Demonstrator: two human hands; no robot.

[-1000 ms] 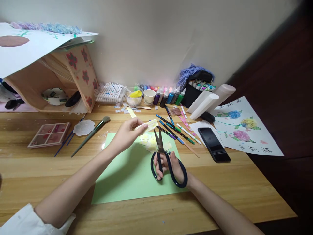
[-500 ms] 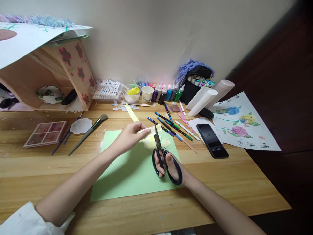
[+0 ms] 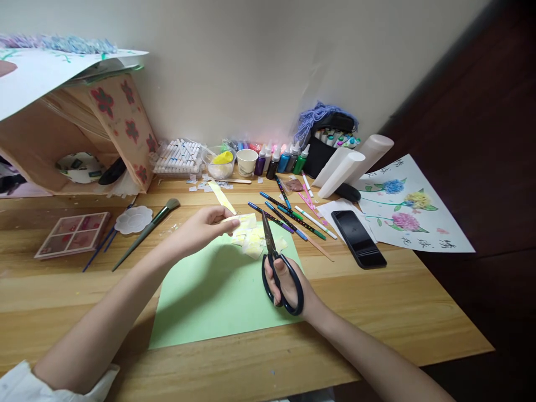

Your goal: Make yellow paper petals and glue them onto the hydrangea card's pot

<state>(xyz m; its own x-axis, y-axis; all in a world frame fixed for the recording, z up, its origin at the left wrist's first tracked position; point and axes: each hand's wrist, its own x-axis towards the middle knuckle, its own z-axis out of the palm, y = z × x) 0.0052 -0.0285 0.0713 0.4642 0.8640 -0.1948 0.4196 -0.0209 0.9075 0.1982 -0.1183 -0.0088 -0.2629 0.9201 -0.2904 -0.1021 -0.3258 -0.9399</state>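
Scissors (image 3: 273,255) went from blades a bit apart half a second ago to pressed together now; the left hand (image 3: 207,226) has drawn back toward 9 o'clock with its pale yellow strip (image 3: 247,221), so the strip's end now sits apart from the blades, where before it was right up at them.

Right hand (image 3: 290,286) has its fingers curled in around the black handles, thumb through the loop, tips aimed at roughly 11 o'clock; left hand is pinched, thumb against fingers, on the strip; another length of yellow paper (image 3: 221,195) pokes out beyond that hand toward 11 o'clock, can't tell if it's the same piece.

Just below the held end there's a loose heap of yellow scraps (image 3: 253,245), at about 9 o'clock from the blades; it's on the top part of a green sheet (image 3: 218,304), which lies flat on the wooden bench (image 3: 360,324).

Taking the scraps as the clock centre: pens (image 3: 295,223) scattered at 2; black phone (image 3: 359,239) at 3; flower drawing (image 3: 419,206) further out between 2 and 3; dye bottles (image 3: 285,161) at 1; paper cup (image 3: 247,163) at 12; marker case (image 3: 178,157) between 10 and 11; big green-handled brush (image 3: 144,237) over at 9.
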